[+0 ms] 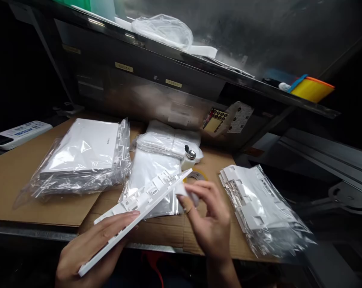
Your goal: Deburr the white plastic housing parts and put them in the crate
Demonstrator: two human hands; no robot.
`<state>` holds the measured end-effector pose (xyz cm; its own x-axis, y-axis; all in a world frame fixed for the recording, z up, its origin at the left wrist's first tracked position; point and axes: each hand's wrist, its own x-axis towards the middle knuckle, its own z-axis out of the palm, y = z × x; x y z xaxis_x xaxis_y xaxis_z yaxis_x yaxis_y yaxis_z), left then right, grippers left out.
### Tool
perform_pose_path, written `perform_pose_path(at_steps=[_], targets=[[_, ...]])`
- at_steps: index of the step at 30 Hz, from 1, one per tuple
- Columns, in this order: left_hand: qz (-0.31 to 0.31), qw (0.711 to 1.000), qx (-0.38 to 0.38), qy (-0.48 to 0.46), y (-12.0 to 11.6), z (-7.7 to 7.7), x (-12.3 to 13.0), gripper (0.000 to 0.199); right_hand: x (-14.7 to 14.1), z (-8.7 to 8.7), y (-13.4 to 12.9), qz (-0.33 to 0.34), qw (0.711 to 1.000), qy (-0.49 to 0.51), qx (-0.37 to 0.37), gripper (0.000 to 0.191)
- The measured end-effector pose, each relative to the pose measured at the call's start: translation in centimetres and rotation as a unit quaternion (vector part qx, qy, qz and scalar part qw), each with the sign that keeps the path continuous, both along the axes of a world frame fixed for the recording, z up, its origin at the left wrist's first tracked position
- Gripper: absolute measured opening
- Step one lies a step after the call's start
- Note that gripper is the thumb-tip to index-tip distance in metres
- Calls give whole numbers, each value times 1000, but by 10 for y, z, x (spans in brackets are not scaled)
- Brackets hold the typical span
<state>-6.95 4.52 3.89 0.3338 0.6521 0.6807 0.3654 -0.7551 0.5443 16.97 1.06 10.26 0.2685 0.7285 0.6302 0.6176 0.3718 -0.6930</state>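
My left hand (99,244) grips the lower end of a white plastic panel (147,200), which is tilted up toward the right with its ribbed and clipped inner side facing away from me. Close to the panel's upper end, my right hand (209,216) pinches a small white cloth (182,190) between thumb and fingers. The cloth is at the panel's edge; whether it touches is hard to tell. Behind the panel lie clear plastic bags (157,164), a pump bottle (188,158) with a metal top and a roll of tape (197,176).
Bagged white panels (85,148) are stacked at the left on cardboard (13,196). More bagged white parts (253,200) lie at the right. A shelf (157,50) crosses above, carrying a clear plastic bundle (163,30) and a yellow container (311,89). Sticker sheets (217,120) hang on the back panel.
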Motion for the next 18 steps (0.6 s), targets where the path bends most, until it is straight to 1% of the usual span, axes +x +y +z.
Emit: perform_pose_path(at_steps=[2, 4, 7, 8, 9, 12, 13, 14, 16, 18], targets=[[-22, 999, 28, 33, -1, -2, 1, 35, -16, -6, -10, -9, 1000, -13, 14, 21], [-32, 997, 64, 40, -2, -3, 2, 37, -24, -10, -14, -4, 1000, -21, 21, 21], [-34, 993, 103, 37, 0, -3, 2, 40, -23, -11, -16, 19, 999, -33, 32, 22], [-38, 992, 115, 41, 1, -3, 2, 42, -20, -10, -16, 15, 999, -33, 34, 22], [-42, 990, 127, 46, 2, -3, 1, 44, -16, -9, -15, 0, 999, -32, 37, 21], [-61, 984, 158, 58, 5, -4, -4, 47, -7, -6, -13, -75, 995, -26, 52, 19], [-69, 982, 165, 65, 6, -4, -5, 48, -8, -6, -14, -87, 994, -25, 55, 19], [-72, 981, 166, 72, 5, -4, -6, 51, -10, -6, -16, -83, 995, -25, 54, 20], [-55, 987, 133, 68, 2, -5, -6, 56, -15, -7, -19, -42, 998, -25, 47, 23], [-16, 998, 48, 30, -4, -6, -4, 54, -16, -8, -21, -4, 999, -19, 39, 24]])
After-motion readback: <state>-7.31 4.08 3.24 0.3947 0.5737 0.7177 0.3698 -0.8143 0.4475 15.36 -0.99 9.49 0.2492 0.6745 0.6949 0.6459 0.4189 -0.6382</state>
